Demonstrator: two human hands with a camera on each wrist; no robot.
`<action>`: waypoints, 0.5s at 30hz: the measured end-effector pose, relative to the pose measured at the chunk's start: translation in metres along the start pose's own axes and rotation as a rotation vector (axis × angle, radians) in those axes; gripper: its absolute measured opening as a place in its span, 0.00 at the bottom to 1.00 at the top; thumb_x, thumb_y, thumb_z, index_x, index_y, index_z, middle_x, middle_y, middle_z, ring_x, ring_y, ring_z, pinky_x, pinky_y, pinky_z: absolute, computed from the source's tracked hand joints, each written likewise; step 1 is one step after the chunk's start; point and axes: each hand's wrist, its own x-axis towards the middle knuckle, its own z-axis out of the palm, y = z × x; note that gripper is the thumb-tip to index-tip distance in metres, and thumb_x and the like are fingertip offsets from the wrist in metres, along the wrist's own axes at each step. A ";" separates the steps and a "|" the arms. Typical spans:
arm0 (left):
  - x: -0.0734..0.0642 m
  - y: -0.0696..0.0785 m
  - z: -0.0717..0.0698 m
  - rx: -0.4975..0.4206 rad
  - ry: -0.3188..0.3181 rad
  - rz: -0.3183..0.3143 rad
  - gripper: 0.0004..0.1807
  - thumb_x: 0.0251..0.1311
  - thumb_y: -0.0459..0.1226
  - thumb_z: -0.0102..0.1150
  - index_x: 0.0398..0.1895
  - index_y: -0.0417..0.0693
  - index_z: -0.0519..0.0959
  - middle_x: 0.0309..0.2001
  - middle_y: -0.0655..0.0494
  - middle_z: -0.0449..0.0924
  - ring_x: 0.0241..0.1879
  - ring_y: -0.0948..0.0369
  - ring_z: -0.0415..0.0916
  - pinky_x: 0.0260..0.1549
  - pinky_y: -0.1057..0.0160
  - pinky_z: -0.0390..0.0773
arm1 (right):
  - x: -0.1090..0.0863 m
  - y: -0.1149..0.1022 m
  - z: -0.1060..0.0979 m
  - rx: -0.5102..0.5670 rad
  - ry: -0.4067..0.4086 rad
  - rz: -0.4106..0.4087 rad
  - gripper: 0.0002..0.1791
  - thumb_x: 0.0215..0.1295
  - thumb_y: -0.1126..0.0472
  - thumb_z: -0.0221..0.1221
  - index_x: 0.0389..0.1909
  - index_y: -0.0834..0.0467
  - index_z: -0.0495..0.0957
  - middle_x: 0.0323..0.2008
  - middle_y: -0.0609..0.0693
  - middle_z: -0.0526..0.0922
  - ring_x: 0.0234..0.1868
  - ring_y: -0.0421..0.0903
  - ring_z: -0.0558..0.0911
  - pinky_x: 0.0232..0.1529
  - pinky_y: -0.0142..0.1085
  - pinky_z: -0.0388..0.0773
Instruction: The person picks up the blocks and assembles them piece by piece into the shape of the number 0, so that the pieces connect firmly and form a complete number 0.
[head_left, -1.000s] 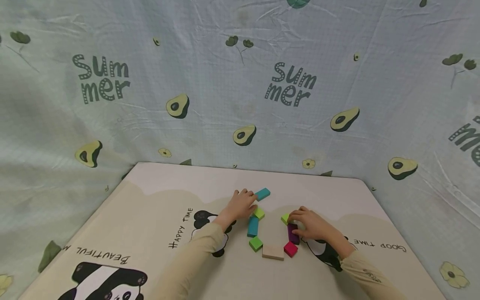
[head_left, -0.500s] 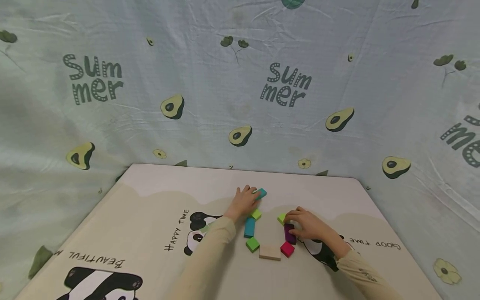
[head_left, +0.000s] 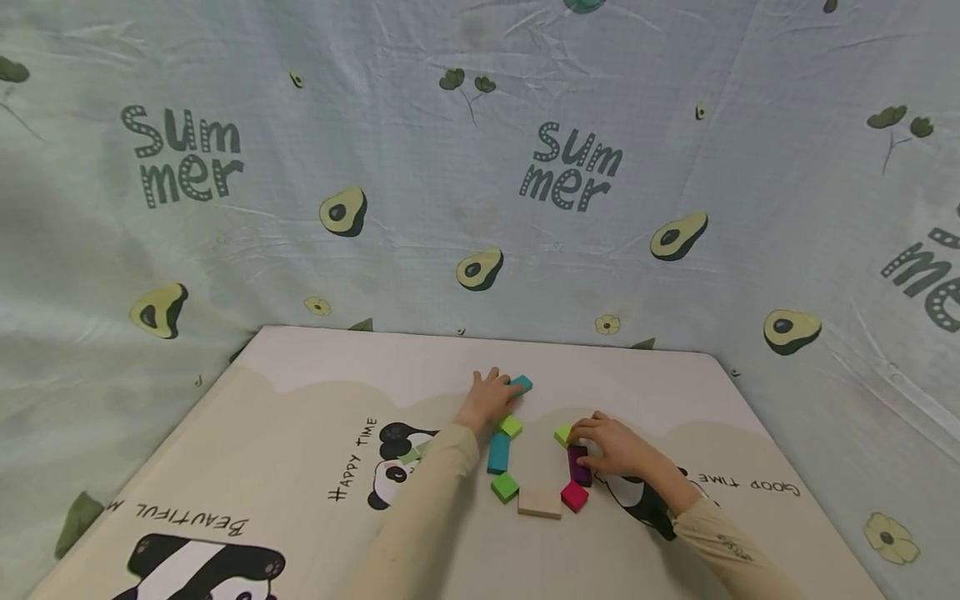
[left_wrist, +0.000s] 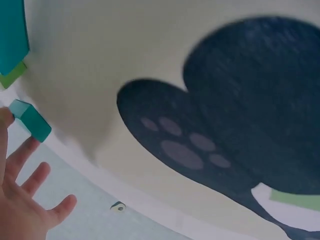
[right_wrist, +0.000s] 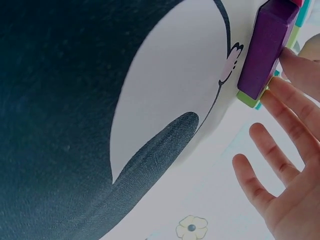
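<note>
At the far end of a U of coloured blocks, my left hand point(head_left: 486, 402) pinches a teal block point(head_left: 523, 382). The left wrist view has this teal block point(left_wrist: 34, 121) between thumb and index finger, the other fingers spread. My right hand point(head_left: 617, 446) touches the purple block point(head_left: 579, 469) with its thumb, fingertips at the light green block point(head_left: 562, 435) behind it. In the right wrist view those fingers are fairly straight beside the purple block point(right_wrist: 270, 45). A second light green block point(head_left: 512, 426) lies just in front of my left hand.
Another teal block point(head_left: 498, 454), a green block point(head_left: 505, 487), a plain wooden block point(head_left: 539, 502) and a red block point(head_left: 575, 497) make up the rest of the U. The panda-printed table point(head_left: 300, 433) ends at a hanging avocado-print cloth point(head_left: 405, 275).
My left hand has moved slightly away from the near light green block and over the teal block, which now sits between its fingers. The right hand stays in place; the head view shifted slightly.
</note>
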 end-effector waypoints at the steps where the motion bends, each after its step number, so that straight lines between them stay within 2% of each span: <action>1: 0.001 0.002 0.000 0.006 0.014 0.006 0.14 0.62 0.45 0.47 0.50 0.66 0.74 0.46 0.55 0.77 0.50 0.55 0.67 0.49 0.45 0.67 | 0.000 0.001 0.000 -0.005 0.002 -0.002 0.13 0.53 0.57 0.62 0.40 0.53 0.78 0.43 0.48 0.79 0.40 0.44 0.71 0.39 0.37 0.72; 4: 0.003 0.008 0.000 0.054 0.035 0.024 0.12 0.59 0.45 0.51 0.46 0.68 0.74 0.42 0.56 0.77 0.48 0.57 0.68 0.48 0.48 0.69 | -0.002 0.002 0.001 -0.008 0.009 -0.005 0.13 0.52 0.57 0.62 0.39 0.53 0.78 0.43 0.47 0.79 0.40 0.44 0.72 0.39 0.37 0.72; 9: 0.003 0.013 -0.001 0.128 0.001 0.018 0.14 0.58 0.44 0.53 0.47 0.70 0.74 0.45 0.58 0.77 0.50 0.58 0.69 0.50 0.49 0.69 | -0.003 0.002 0.001 -0.004 0.008 -0.005 0.13 0.52 0.57 0.62 0.39 0.53 0.79 0.43 0.48 0.79 0.41 0.45 0.72 0.39 0.38 0.72; 15: -0.003 0.009 -0.009 0.134 -0.015 0.036 0.17 0.59 0.39 0.51 0.51 0.64 0.71 0.45 0.57 0.77 0.49 0.58 0.68 0.51 0.49 0.68 | -0.001 0.001 0.001 -0.005 0.001 0.001 0.13 0.51 0.56 0.62 0.39 0.53 0.79 0.43 0.48 0.79 0.41 0.45 0.72 0.40 0.38 0.72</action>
